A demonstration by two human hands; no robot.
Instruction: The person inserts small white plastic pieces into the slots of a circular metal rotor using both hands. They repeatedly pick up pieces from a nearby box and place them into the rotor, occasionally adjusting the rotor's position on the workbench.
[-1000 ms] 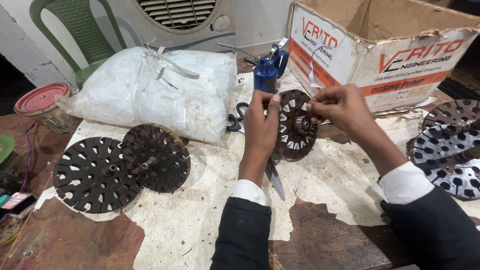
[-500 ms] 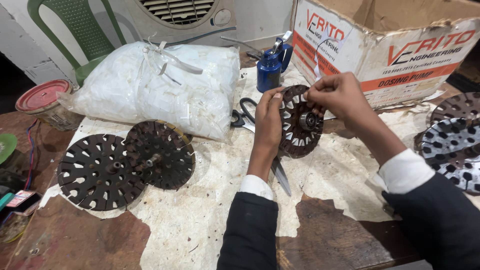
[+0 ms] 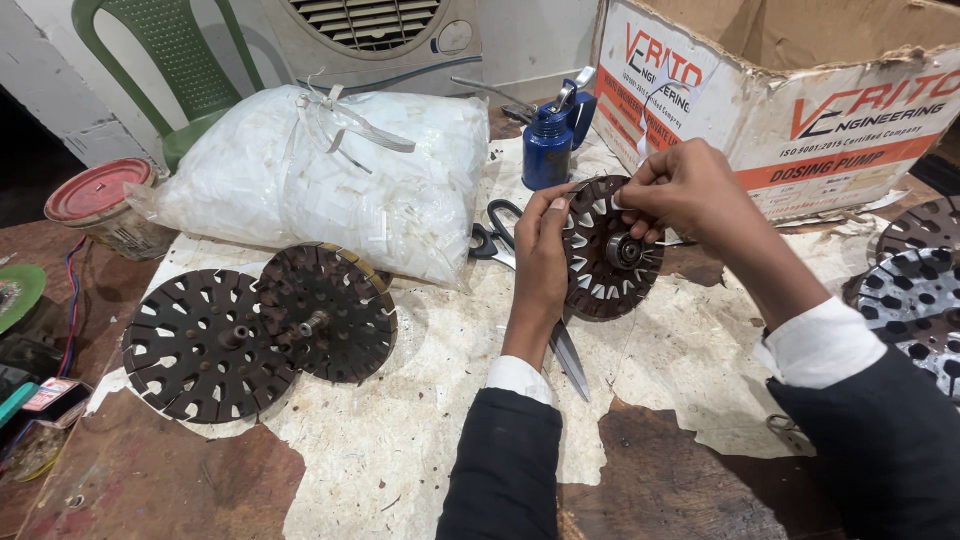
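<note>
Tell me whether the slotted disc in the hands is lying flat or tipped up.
Tipped up: the slotted disc stands on edge, left hand and right hand gripping it.

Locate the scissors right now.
In the head view, the scissors lie on the table just left of the left hand, their handles against the white bag.

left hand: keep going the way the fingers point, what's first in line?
Probably the blue oil can. The left hand points up and away along the slotted metal disc's edge; the can stands just beyond, though depth is unclear.
</note>
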